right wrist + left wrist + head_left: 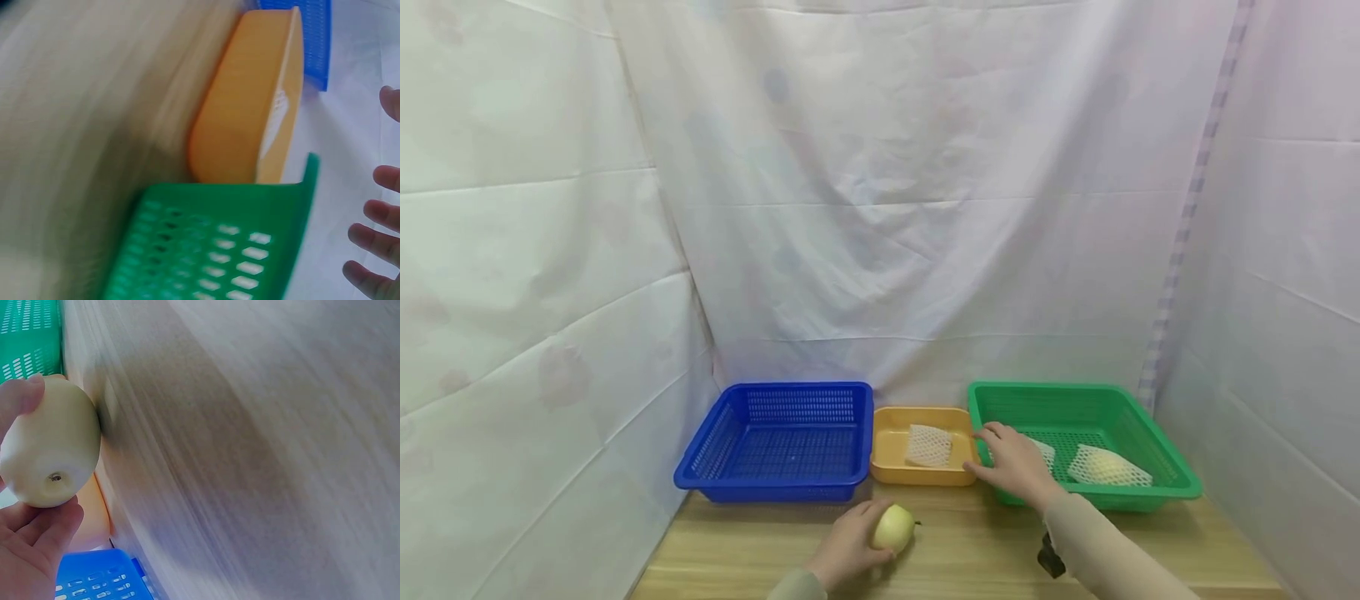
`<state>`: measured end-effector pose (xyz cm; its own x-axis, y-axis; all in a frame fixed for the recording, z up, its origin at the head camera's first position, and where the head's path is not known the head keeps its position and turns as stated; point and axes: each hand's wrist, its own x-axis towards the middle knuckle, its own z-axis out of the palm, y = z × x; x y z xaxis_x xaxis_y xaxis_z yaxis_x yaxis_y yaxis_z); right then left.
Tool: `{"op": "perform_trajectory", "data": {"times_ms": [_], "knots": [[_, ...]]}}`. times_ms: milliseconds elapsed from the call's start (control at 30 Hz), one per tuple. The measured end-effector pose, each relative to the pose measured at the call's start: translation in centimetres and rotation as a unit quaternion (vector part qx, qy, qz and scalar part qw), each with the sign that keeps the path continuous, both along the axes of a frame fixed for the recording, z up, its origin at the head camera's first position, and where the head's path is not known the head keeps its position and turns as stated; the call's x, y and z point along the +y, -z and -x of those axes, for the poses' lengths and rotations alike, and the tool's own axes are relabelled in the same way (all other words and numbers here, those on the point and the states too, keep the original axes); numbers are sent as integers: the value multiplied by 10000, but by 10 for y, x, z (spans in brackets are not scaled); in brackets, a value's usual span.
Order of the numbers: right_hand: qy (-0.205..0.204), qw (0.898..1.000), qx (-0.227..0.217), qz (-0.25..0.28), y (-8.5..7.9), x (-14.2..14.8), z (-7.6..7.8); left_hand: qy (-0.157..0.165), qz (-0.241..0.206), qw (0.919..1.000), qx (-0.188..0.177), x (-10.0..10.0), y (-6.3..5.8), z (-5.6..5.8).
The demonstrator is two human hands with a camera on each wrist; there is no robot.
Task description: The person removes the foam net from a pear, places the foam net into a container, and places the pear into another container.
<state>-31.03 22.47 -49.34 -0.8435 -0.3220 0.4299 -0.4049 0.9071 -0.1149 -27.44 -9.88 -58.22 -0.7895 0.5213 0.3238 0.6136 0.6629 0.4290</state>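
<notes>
My left hand (852,540) grips a pale yellow pear (893,529) just over the wooden table, fingers and thumb on opposite sides. In the left wrist view the pear (53,444) shows its dimpled end, and its stem points right in the head view. My right hand (1017,462) is spread above the near-left rim of the green basket (1180,475), holding nothing. A white foam net sleeve (928,446) lies in the yellow-orange tray (891,475), left of that hand. Inside the green basket rests a pear in a foam net (1107,467); another net (1043,451) is partly hidden by the right hand.
A blue basket (775,483) stands left of the tray, with the green one to its right, all in a row at the back of the wooden table (730,550). White cloth (880,250) hangs behind and on both sides. A black object (1051,557) sits at the right wrist.
</notes>
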Motion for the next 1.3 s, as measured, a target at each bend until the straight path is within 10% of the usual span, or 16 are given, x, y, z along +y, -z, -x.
{"op": "perform_trajectory", "data": {"times_ms": [433, 1300], "knots": [[620, 9972, -408, 26, 35, 28, -19, -61, -58, 10000, 50, 0, 1, -2], [953, 9926, 470, -579, 70, 30, -29, -252, -36, 9988, -407, 3, -12, -6]]}}
